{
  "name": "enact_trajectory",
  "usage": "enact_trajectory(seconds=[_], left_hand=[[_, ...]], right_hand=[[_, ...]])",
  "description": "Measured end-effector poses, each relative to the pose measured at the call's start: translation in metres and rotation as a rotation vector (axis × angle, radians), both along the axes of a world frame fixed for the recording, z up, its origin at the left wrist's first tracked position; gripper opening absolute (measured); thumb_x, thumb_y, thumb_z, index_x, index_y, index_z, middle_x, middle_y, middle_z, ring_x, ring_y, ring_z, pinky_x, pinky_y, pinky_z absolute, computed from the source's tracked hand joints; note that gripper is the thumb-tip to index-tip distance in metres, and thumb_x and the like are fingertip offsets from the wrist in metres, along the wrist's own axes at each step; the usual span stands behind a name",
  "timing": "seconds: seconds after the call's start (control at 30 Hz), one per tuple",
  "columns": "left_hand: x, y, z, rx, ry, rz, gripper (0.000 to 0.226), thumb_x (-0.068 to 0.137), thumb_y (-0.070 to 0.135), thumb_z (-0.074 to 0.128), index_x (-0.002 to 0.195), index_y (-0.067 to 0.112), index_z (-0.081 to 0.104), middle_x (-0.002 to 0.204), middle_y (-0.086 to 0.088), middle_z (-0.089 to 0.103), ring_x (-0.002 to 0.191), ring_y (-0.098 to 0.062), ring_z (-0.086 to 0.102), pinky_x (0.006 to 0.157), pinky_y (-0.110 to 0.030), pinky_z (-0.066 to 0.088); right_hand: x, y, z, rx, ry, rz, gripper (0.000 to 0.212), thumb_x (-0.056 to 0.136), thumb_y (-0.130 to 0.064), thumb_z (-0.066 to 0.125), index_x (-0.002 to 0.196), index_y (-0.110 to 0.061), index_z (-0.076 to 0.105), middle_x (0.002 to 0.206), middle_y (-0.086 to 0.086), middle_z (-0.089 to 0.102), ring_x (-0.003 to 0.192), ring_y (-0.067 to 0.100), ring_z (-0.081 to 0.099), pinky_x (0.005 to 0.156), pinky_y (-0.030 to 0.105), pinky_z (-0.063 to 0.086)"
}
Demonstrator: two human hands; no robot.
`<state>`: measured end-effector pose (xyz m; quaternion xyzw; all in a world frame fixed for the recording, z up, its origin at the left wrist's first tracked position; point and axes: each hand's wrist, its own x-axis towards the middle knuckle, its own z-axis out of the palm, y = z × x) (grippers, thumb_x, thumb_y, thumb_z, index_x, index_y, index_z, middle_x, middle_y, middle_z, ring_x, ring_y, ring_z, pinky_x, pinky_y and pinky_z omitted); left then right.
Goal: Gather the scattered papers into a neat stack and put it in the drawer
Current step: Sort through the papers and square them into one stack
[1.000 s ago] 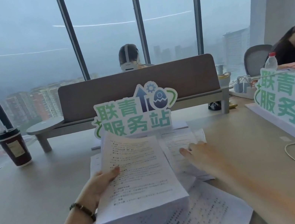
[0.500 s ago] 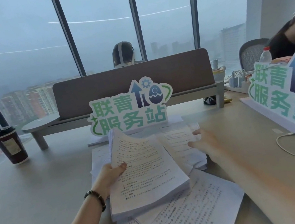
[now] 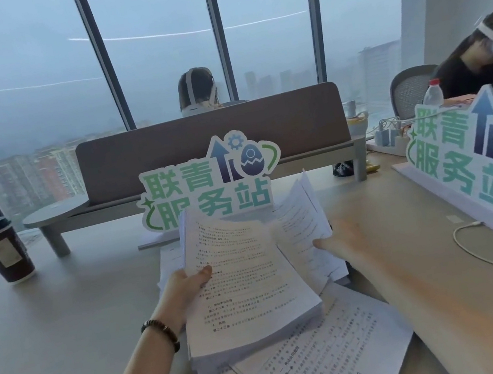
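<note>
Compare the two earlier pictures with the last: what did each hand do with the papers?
The right hand reached onto a second sheaf, gripped it and lifted it. The left hand kept holding the thick stack. Loose sheets, the sign and the cup stayed put.

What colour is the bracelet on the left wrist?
Dark, nearly black beads; the bracelet shows in the head view, the only one, just behind the left hand.

a thick stack (image 3: 245,288) sits over loose sheets (image 3: 330,365) on the desk (image 3: 51,333) — a sign (image 3: 208,180) behind it, a cup (image 3: 1,250) far left, another sign (image 3: 474,155) right.
</note>
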<state>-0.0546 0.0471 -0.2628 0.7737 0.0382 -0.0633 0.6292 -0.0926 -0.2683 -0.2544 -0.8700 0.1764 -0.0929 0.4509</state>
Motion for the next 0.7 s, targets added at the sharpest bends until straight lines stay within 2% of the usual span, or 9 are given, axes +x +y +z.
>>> enact_trajectory(seconds=[0.07,0.13,0.2,0.3,0.4,0.47,0.6,0.7], left_hand=[[-0.0007,0.0051,0.0028,-0.039,-0.012,0.021,0.024,0.092,0.02,0.071,0.106,0.002,0.069,0.096,-0.019,0.077,0.086,-0.038,0.074,0.077,-0.052,0.061],[-0.0008,0.0079,0.0015,-0.041,-0.004,0.036,0.025,0.091,0.019,0.072,0.107,0.0,0.067,0.096,-0.019,0.076,0.086,-0.039,0.074,0.078,-0.053,0.061],[-0.0007,0.0085,-0.0019,-0.014,0.023,0.043,0.026,0.091,0.017,0.072,0.108,-0.002,0.066,0.096,-0.02,0.076,0.086,-0.039,0.074,0.078,-0.053,0.06],[-0.0002,0.0075,-0.0041,0.014,0.055,0.039,0.026,0.091,0.016,0.071,0.108,-0.003,0.067,0.097,-0.021,0.075,0.087,-0.038,0.073,0.08,-0.052,0.06],[0.0008,0.0075,-0.0035,0.028,0.049,0.036,0.023,0.091,0.017,0.071,0.105,-0.002,0.067,0.095,-0.02,0.075,0.085,-0.037,0.073,0.077,-0.048,0.061],[0.0004,0.0066,-0.0039,0.041,0.044,0.035,0.019,0.091,0.017,0.071,0.1,0.001,0.068,0.093,-0.018,0.075,0.084,-0.036,0.073,0.077,-0.047,0.061],[-0.0002,0.0025,-0.0042,0.075,0.019,0.058,0.011,0.092,0.016,0.07,0.086,0.008,0.065,0.083,-0.011,0.072,0.074,-0.029,0.07,0.066,-0.037,0.058],[0.0006,0.0019,-0.0052,0.077,0.017,0.057,0.011,0.092,0.015,0.07,0.086,0.008,0.065,0.082,-0.011,0.072,0.073,-0.028,0.069,0.062,-0.033,0.056]], right_hand=[[-0.0023,0.0034,0.0018,-0.115,-0.02,-0.001,0.036,0.095,-0.023,0.065,0.123,-0.002,0.057,0.123,0.015,0.063,0.105,0.031,0.06,0.092,0.042,0.05],[-0.0015,0.0042,0.0037,-0.104,-0.012,0.008,0.036,0.097,-0.025,0.061,0.124,-0.002,0.057,0.122,0.014,0.063,0.102,0.029,0.059,0.092,0.04,0.05],[-0.0003,0.0036,0.0052,-0.019,-0.002,0.014,0.037,0.099,-0.024,0.059,0.13,-0.006,0.055,0.122,0.008,0.06,0.103,0.027,0.055,0.092,0.037,0.047],[0.0006,0.0027,0.0062,0.05,-0.022,0.006,0.04,0.099,-0.023,0.06,0.134,-0.005,0.055,0.133,0.011,0.06,0.116,0.031,0.056,0.094,0.036,0.046],[0.0025,0.0038,0.0015,-0.087,0.01,0.016,0.04,0.098,-0.027,0.056,0.133,-0.007,0.055,0.13,0.01,0.061,0.112,0.029,0.059,0.095,0.038,0.051],[0.0038,0.0051,0.0002,-0.135,-0.005,0.024,0.038,0.097,-0.027,0.055,0.131,-0.009,0.057,0.126,0.009,0.063,0.107,0.027,0.06,0.091,0.039,0.053],[0.0064,0.0003,0.0017,0.016,-0.034,-0.002,0.027,0.095,-0.02,0.06,0.119,-0.007,0.062,0.109,0.007,0.065,0.095,0.024,0.058,0.083,0.035,0.051],[0.0068,-0.0043,0.0022,0.245,-0.025,0.019,0.036,0.095,-0.014,0.064,0.129,-0.008,0.061,0.124,0.01,0.066,0.101,0.024,0.059,0.085,0.032,0.048]])
